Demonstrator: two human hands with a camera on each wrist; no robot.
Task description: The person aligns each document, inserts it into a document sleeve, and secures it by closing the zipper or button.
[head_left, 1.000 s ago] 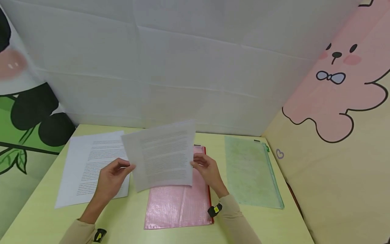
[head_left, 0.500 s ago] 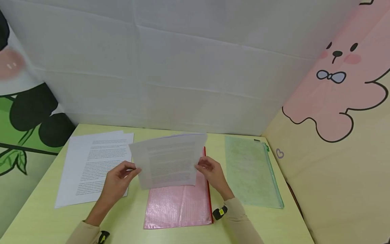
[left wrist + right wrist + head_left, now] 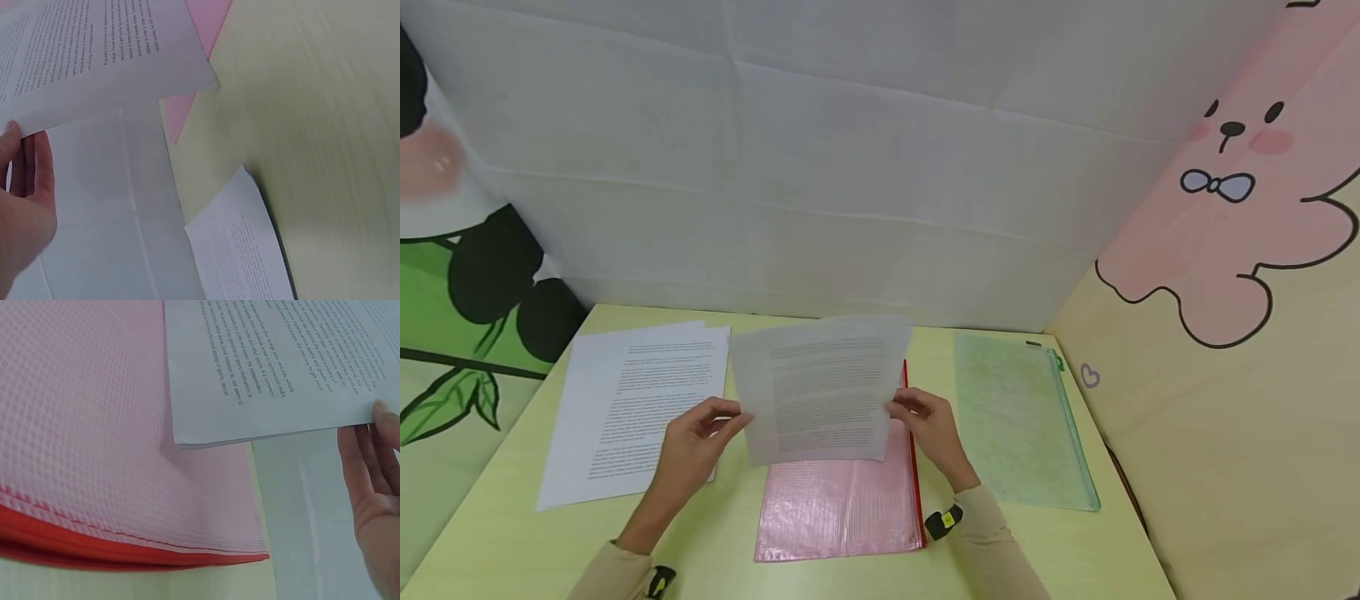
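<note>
Printed paper sheaf held up over red-edged pink mesh pouch, partly covering it from view. Left hand pinches left edge between thumb and fingers; right hand pinches right edge likewise. Right wrist view shows layered edge, so several sheets. Probably light, floppy, easily creased; layers may slip. Best hold: opposite side edges, light even pinch. Printed paper stack lies left, green pouch right, both on table.
</note>
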